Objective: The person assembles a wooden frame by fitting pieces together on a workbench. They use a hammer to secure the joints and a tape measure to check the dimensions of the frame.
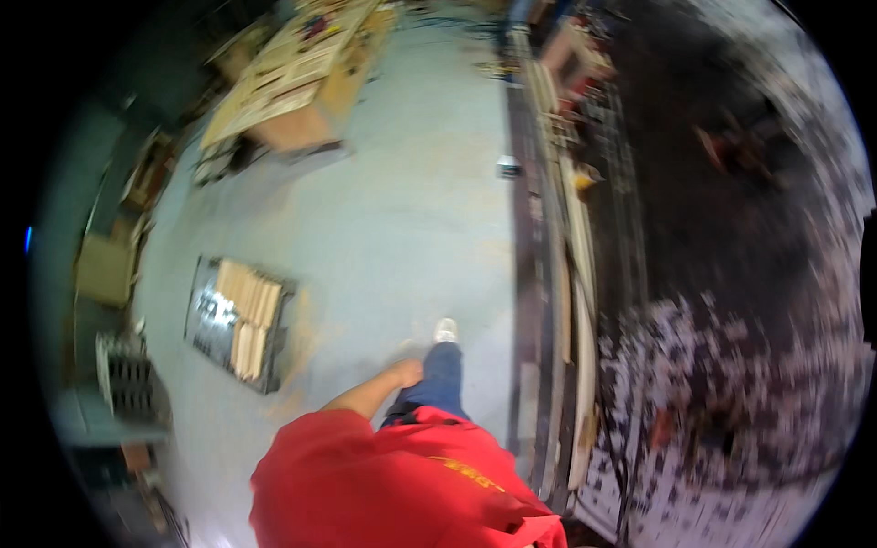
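I look down at my red shirt (402, 484) and a leg in blue jeans (438, 379) with a white shoe (445, 330) stepping forward on the pale concrete floor (393, 210). My left hand (405, 372) swings beside the thigh on a bare forearm. Nothing shows in it, but it is blurred and its fingers cannot be made out. My right hand is out of view.
A low pallet (212, 315) with stacked light wooden boards (248, 315) lies on the floor to my left. A wooden workbench (292, 82) stands far ahead on the left. Long planks (577, 301) and a dark rack (639, 228) run along my right side.
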Action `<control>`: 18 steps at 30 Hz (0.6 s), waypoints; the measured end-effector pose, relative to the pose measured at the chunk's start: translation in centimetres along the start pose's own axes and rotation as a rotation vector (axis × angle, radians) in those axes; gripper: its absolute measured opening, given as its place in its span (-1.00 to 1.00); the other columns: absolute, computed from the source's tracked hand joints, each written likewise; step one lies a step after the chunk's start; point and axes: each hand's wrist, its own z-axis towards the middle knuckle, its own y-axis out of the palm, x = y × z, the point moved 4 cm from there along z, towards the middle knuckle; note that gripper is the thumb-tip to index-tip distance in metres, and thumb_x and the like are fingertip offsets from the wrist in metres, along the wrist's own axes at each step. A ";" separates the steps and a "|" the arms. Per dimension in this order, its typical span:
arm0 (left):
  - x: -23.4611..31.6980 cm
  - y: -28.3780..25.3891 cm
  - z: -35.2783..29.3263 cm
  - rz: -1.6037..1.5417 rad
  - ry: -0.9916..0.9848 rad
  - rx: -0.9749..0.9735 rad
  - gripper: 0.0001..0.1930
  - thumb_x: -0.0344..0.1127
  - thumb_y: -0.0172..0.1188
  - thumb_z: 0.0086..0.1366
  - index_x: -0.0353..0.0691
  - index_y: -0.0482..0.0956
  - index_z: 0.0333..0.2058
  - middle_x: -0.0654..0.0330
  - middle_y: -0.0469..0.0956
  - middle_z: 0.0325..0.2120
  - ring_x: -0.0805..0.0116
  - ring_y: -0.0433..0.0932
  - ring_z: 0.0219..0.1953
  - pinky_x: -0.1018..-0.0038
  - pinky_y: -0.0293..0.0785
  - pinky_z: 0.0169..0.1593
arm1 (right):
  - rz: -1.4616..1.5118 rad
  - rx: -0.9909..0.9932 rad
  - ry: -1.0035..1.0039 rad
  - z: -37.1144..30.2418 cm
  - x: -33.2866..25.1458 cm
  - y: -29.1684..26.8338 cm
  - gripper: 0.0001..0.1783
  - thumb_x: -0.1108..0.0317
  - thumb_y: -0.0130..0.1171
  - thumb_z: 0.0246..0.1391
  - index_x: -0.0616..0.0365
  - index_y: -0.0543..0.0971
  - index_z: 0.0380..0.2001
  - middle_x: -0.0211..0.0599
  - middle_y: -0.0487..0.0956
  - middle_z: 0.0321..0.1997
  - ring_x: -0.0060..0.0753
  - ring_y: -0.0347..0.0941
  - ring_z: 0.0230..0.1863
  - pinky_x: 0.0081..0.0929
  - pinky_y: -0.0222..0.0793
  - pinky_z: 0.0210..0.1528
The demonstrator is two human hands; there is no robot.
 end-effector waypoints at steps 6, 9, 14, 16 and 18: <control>-0.2 -19.6 12.4 -0.272 0.013 0.030 -0.74 -0.23 0.10 0.21 -0.28 0.67 -0.31 -0.13 0.65 -0.27 -0.08 0.63 -0.21 0.13 0.53 -0.11 | 0.028 -0.529 0.051 -3.5 -15.2 14.2 -0.74 0.57 0.00 0.16 0.33 0.60 -0.13 -0.12 0.68 -0.25 -0.17 0.63 -0.26 -0.31 0.61 -0.25; -3.2 -30.9 20.9 -0.552 0.109 0.197 -0.80 -0.22 0.16 0.30 -0.22 0.63 -0.26 0.08 0.67 -0.36 0.20 0.63 -0.28 0.27 0.53 -0.13 | 0.148 -0.701 0.102 -1.9 -23.8 16.6 -0.73 0.59 0.00 0.15 0.34 0.60 -0.12 -0.12 0.68 -0.24 -0.18 0.63 -0.26 -0.32 0.61 -0.25; 0.3 -53.4 36.1 -1.017 0.159 0.271 -0.76 -0.27 0.14 0.38 -0.25 0.60 -0.08 0.16 0.66 -0.21 0.38 0.62 -0.23 0.47 0.54 -0.11 | 0.325 -0.757 0.246 14.1 -35.4 20.4 -0.91 0.47 0.18 0.23 0.26 0.59 -0.23 -0.21 0.66 -0.33 -0.33 0.65 -0.34 -0.36 0.63 -0.31; 2.1 -61.0 41.0 -1.105 0.185 0.296 -0.75 -0.30 0.11 0.39 -0.27 0.57 -0.04 0.14 0.65 -0.17 0.37 0.63 -0.20 0.49 0.55 -0.08 | 0.264 -0.665 0.252 22.0 -37.0 22.3 -0.89 0.46 0.09 0.28 0.26 0.58 -0.29 -0.17 0.65 -0.42 -0.36 0.60 -0.49 -0.40 0.57 -0.46; 4.7 -67.9 42.9 -1.142 0.176 0.294 -0.74 -0.32 0.08 0.41 -0.28 0.54 -0.01 0.12 0.65 -0.13 0.36 0.63 -0.16 0.48 0.56 -0.04 | 0.240 -0.573 0.305 28.0 -40.3 24.8 -0.86 0.43 0.07 0.28 0.23 0.57 -0.32 -0.20 0.62 -0.49 -0.34 0.56 -0.54 -0.41 0.52 -0.51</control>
